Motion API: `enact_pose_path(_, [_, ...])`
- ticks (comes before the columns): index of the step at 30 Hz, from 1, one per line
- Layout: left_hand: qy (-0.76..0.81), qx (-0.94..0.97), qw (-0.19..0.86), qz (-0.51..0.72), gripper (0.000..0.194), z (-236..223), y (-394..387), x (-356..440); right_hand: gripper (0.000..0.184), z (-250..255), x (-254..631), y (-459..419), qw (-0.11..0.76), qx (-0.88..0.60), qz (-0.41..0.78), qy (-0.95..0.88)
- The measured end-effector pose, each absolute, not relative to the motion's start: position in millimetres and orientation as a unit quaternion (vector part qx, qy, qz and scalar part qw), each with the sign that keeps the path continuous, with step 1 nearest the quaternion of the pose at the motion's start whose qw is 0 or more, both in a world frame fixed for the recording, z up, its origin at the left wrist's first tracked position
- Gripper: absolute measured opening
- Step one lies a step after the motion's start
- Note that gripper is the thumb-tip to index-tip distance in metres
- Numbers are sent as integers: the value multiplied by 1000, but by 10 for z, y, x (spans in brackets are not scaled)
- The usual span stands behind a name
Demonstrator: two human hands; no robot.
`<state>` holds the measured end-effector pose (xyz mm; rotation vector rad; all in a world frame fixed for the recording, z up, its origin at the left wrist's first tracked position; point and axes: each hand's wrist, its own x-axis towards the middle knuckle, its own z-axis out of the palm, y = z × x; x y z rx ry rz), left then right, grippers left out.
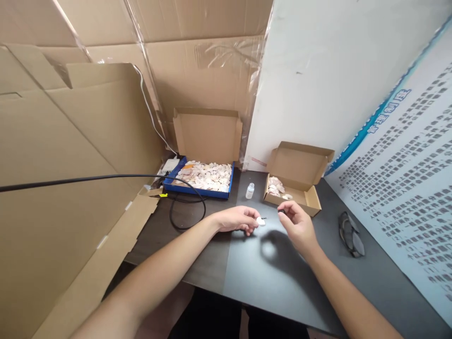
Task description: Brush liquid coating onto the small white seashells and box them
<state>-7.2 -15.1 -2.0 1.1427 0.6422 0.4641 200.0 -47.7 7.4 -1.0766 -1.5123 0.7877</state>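
Two boxes [197,191] of pale shells [213,175]

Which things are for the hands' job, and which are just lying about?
Probably for the job:
white piece in the left hand
small dark thing in the right hand
little bottle
blue tray of pale pieces
cardboard box

Probably just lying about:
black cable
unclear dark object at right
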Motion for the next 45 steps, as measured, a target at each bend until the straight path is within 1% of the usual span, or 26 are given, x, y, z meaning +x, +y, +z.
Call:
enact_pose_path(5, [293,529,769,205,33,-39,-133,-65,12,83,2063,-462,546,-439,343,-626])
enact_pose_path(8, [299,532,766,203,32,-27,-140,-58,17,73,2089,-469,521,-441,348,-642])
enact_pose_path(11, [300,536,762,207,30,-12,-153,-52,16,55,2118,-473,513,-442,342,-651])
enact_pose_path(15, [293,537,760,219,29,3,-180,-54,12,60,2139,-488,534,-439,328,-644])
enact_pose_path(19, [277,545,760,221,30,-4,-195,-46,11,68,2130,-508,570,-404,351,-623])
enact_pose_path(22, [272,551,758,216,29,-22,-177,-38,13,54,2130,-492,556,-417,344,-632])
enact_pose_path(27, [277,557,754,212,33,-17,-169,-32,12,59,2151,-480,551,-421,343,-634])
enact_pose_path(33, [284,564,745,213,31,-48,-155,-32,12,84,2146,-499,535,-425,322,-655])
enact_pose_path(37, [279,560,749,217,30,-86,-137,-33,14,84,2143,-500,502,-429,326,-677])
enact_pose_path(41, [282,558,750,214,29,-79,-142,-35,15,100,2165,-488,508,-434,325,-669])
enact_pose_path(45, [286,558,750,211,33,-31,-171,-44,16,106,2168,-493,480,-426,345,-685])
